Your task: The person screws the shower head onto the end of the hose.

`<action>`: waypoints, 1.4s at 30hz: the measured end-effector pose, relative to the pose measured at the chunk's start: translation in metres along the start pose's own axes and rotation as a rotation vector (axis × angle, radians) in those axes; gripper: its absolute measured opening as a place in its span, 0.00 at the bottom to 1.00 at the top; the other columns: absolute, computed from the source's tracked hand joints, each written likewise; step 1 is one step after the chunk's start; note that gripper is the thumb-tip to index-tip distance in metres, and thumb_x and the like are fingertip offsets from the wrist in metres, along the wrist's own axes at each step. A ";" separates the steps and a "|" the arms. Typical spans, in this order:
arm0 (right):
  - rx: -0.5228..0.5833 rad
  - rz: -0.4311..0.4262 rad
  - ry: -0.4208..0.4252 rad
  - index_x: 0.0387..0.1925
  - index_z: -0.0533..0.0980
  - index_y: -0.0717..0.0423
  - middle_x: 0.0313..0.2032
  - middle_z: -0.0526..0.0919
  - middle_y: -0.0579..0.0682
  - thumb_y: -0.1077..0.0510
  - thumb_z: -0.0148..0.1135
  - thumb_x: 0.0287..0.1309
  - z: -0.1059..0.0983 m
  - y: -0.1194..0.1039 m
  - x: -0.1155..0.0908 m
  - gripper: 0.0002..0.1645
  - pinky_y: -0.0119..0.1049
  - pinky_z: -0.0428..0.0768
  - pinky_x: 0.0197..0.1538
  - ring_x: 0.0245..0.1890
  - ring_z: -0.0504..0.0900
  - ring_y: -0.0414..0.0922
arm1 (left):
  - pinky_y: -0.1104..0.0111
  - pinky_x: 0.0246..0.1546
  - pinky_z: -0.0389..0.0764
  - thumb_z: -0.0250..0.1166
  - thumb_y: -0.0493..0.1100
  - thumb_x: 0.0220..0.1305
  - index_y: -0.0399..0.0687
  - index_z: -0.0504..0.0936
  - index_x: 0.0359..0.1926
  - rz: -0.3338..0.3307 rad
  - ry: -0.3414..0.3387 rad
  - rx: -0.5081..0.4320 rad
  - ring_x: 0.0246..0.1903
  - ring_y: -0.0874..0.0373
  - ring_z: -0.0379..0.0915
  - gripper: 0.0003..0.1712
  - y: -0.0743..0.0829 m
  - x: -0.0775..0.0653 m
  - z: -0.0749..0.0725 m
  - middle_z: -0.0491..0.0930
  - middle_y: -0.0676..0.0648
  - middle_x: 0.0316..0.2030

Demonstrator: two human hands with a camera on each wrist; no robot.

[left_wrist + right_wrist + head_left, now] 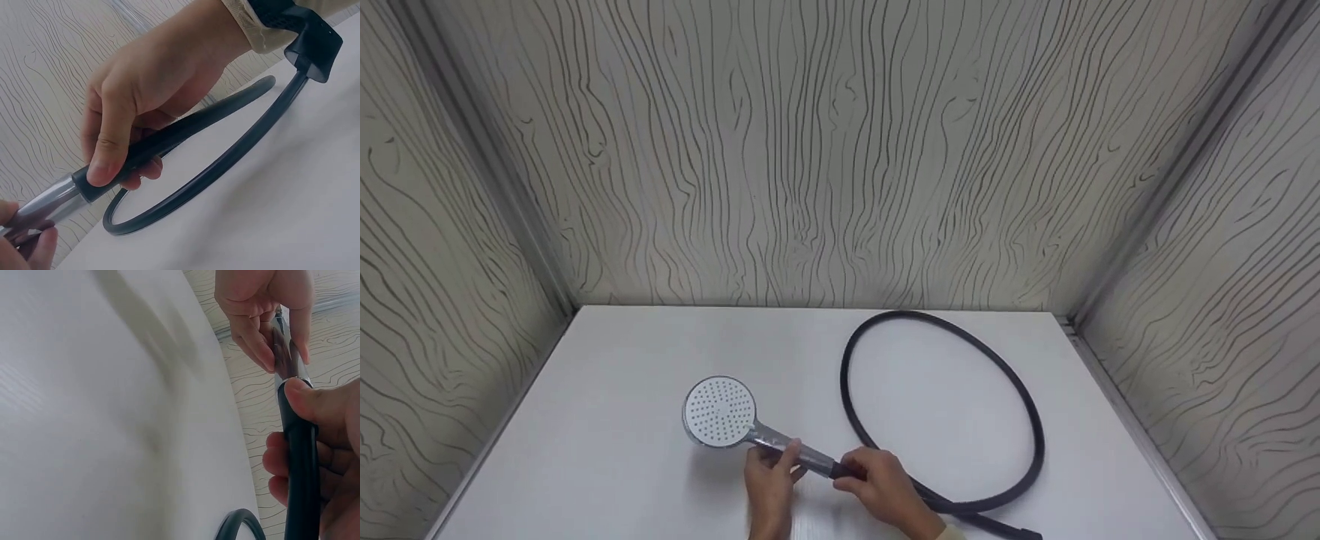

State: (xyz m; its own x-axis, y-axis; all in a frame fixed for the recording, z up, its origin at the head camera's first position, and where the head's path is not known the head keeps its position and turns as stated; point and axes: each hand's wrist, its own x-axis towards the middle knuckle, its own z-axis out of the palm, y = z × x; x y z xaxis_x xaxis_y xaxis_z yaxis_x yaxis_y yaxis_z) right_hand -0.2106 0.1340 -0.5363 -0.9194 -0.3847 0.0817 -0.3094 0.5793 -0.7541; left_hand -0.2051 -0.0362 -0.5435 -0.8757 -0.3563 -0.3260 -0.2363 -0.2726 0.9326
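A round shower head (720, 411) with a white dotted face and a shiny silver handle is held above the white table, its face toward the head camera. My left hand (770, 484) pinches the handle between thumb and fingers. At the handle's lower end, my right hand (879, 484) grips the black end of the shower hose (1039, 427). In the left wrist view, the right thumb presses along the black hose end (97, 181), which meets the silver handle (50, 199). The right wrist view shows the same joint, with the left hand (264, 315) beyond it.
The hose lies in a big loop on the right half of the white table (615, 390), its other end (1024, 533) near the front edge. Wood-patterned panels (810, 150) rise behind and on both sides.
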 end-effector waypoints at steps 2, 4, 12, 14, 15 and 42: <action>0.019 0.027 -0.015 0.34 0.83 0.51 0.27 0.82 0.39 0.55 0.70 0.53 -0.001 -0.002 0.001 0.07 0.22 0.76 0.29 0.25 0.72 0.29 | 0.61 0.44 0.89 0.63 0.38 0.65 0.28 0.62 0.56 -0.005 0.008 0.005 0.38 0.54 0.81 0.26 0.000 0.001 -0.002 0.76 0.32 0.45; 0.019 0.059 -0.037 0.35 0.83 0.51 0.29 0.82 0.39 0.55 0.70 0.53 -0.001 -0.003 0.001 0.08 0.22 0.76 0.31 0.27 0.73 0.30 | 0.63 0.42 0.90 0.64 0.38 0.65 0.28 0.63 0.56 -0.008 0.006 0.018 0.39 0.53 0.82 0.27 0.000 0.004 -0.004 0.76 0.32 0.45; -0.064 0.074 -0.079 0.37 0.84 0.50 0.29 0.81 0.38 0.56 0.69 0.55 0.002 -0.005 0.000 0.07 0.21 0.73 0.30 0.27 0.71 0.29 | 0.67 0.37 0.89 0.64 0.40 0.64 0.27 0.61 0.60 -0.046 0.001 0.120 0.35 0.55 0.82 0.31 -0.001 0.010 -0.008 0.75 0.33 0.44; -0.088 0.041 -0.068 0.35 0.84 0.50 0.27 0.81 0.38 0.55 0.69 0.54 0.004 -0.005 0.000 0.06 0.21 0.72 0.28 0.25 0.70 0.28 | 0.68 0.34 0.89 0.63 0.39 0.64 0.26 0.61 0.59 -0.034 0.026 0.145 0.32 0.56 0.81 0.30 -0.003 0.011 -0.008 0.75 0.34 0.42; -0.099 0.027 -0.061 0.34 0.84 0.50 0.26 0.81 0.38 0.55 0.69 0.54 0.005 -0.004 0.000 0.05 0.20 0.72 0.27 0.24 0.70 0.28 | 0.68 0.33 0.88 0.63 0.39 0.64 0.27 0.61 0.59 -0.031 0.036 0.154 0.32 0.57 0.81 0.30 -0.003 0.011 -0.007 0.74 0.34 0.42; -0.106 0.096 -0.086 0.34 0.84 0.51 0.25 0.79 0.36 0.57 0.68 0.51 0.018 0.006 -0.003 0.06 0.22 0.72 0.28 0.25 0.70 0.29 | 0.67 0.27 0.80 0.62 0.43 0.64 0.27 0.69 0.53 -0.097 -0.013 0.268 0.28 0.56 0.76 0.25 -0.021 0.013 -0.017 0.80 0.40 0.33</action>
State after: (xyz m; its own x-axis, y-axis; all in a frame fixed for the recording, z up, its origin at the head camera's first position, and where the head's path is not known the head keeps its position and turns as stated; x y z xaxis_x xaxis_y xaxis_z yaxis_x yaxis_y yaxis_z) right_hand -0.2052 0.1254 -0.5530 -0.9234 -0.3810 -0.0472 -0.2488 0.6875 -0.6822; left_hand -0.2049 -0.0502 -0.5702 -0.8482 -0.3285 -0.4156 -0.4210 -0.0581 0.9052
